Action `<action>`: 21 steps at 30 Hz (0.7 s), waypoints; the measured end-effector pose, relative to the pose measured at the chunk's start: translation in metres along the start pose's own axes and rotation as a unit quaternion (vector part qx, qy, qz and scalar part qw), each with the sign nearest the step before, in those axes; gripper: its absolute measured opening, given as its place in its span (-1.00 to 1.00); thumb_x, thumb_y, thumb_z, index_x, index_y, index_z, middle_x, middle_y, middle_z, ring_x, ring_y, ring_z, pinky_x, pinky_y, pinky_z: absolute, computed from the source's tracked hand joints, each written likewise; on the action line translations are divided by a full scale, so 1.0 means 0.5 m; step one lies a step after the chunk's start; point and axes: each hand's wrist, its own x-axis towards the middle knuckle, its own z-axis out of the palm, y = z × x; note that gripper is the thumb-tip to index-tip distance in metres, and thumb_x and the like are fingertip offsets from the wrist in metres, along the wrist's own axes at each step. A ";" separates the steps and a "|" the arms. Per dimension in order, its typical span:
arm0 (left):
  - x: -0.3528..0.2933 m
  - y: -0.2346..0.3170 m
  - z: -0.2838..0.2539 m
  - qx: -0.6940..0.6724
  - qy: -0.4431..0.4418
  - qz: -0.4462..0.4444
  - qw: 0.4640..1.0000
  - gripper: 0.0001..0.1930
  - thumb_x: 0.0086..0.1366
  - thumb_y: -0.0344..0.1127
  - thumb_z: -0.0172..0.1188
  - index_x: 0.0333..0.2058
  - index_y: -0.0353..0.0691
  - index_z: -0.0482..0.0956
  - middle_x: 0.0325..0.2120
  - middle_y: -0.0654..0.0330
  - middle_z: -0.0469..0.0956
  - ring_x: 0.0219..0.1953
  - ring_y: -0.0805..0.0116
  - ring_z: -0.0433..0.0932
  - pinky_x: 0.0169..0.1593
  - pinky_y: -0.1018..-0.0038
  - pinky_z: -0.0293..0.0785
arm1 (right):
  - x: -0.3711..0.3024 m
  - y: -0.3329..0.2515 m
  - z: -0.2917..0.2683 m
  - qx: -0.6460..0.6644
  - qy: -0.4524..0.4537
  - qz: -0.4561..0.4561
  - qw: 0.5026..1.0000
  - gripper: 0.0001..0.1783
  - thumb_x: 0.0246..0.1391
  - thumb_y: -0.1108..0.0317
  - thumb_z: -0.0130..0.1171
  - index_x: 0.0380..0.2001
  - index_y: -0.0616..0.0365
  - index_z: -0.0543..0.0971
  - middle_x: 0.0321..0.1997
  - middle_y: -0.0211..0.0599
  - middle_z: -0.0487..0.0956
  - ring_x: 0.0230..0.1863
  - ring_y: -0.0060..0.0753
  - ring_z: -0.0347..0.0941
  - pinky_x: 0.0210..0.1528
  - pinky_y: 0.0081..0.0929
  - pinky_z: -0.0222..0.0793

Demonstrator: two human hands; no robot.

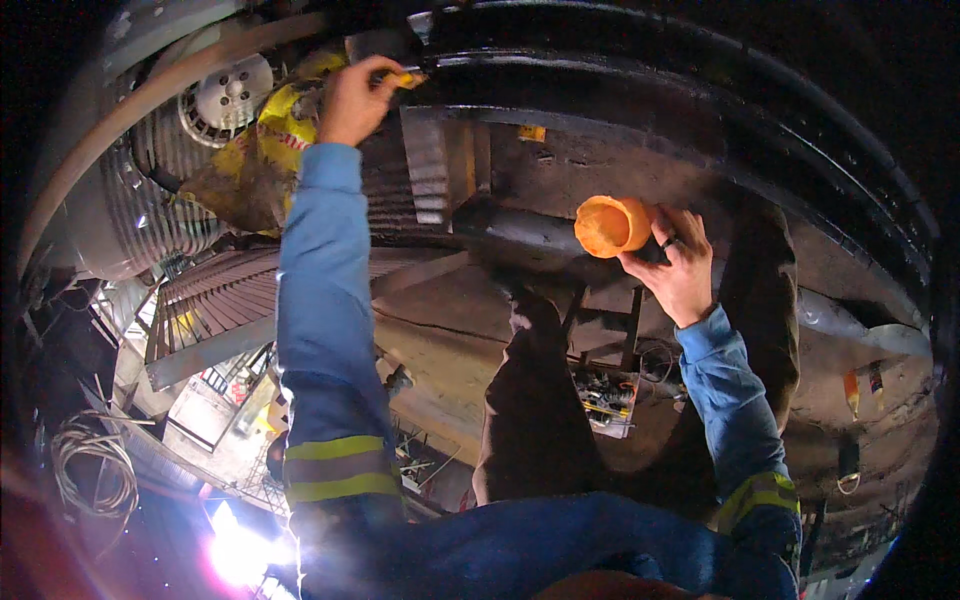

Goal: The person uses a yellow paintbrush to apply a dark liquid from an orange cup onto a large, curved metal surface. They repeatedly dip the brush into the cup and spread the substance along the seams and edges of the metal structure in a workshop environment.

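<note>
My left hand (356, 102) is raised at the upper left, its fingers pinched round a small yellow-orange piece (410, 80) like a short handle. Whatever that piece leads to is lost in the dark. Just beside it runs a long black beam (560, 75) with glossy streaks. My right hand (680, 255) grips an orange plastic cup (628, 226) by its side, with the mouth tipped toward the left. The cup's inside looks orange too, and I cannot tell whether anything is in it.
A crumpled yellow bag (262, 165) hangs beside a ribbed motor (160, 200) at the left. Below are a slatted metal panel (215, 295), a coiled cable (95, 465) and a bright lamp (240, 550). A toolbox (607, 400) sits between my legs. Brushes (852, 395) lie right.
</note>
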 end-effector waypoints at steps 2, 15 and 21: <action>-0.005 0.035 0.033 0.039 0.019 0.088 0.995 -0.85 0.20 -0.33 0.28 -0.24 -0.14 0.64 -0.42 0.23 0.64 -0.47 0.54 0.52 -0.39 0.52 0.43 | 0.006 -0.001 -0.002 -0.004 0.001 0.001 1.000 -0.36 -0.40 0.30 0.51 -0.12 0.16 0.52 -0.17 -0.20 0.53 -0.20 -0.11 0.45 -0.16 -0.22 0.39; -0.011 0.048 -0.026 0.006 -0.030 0.005 1.000 -0.88 0.18 -0.34 0.27 -0.32 -0.22 0.60 -0.46 0.16 0.59 -0.38 0.42 0.53 -0.26 0.45 0.43 | 0.016 -0.001 -0.012 0.008 0.016 -0.008 1.000 -0.38 -0.37 0.30 0.49 -0.11 0.15 0.54 -0.18 -0.23 0.53 -0.19 -0.14 0.46 -0.13 -0.21 0.36; -0.049 0.021 -0.051 -0.026 0.028 0.057 0.998 -0.89 0.15 -0.44 0.23 -0.34 -0.32 0.55 -0.42 0.17 0.60 -0.29 0.36 0.58 -0.16 0.42 0.45 | 0.017 0.003 -0.010 -0.004 0.013 -0.008 1.000 -0.37 -0.37 0.29 0.50 -0.11 0.14 0.53 -0.17 -0.24 0.54 -0.20 -0.13 0.47 -0.13 -0.21 0.37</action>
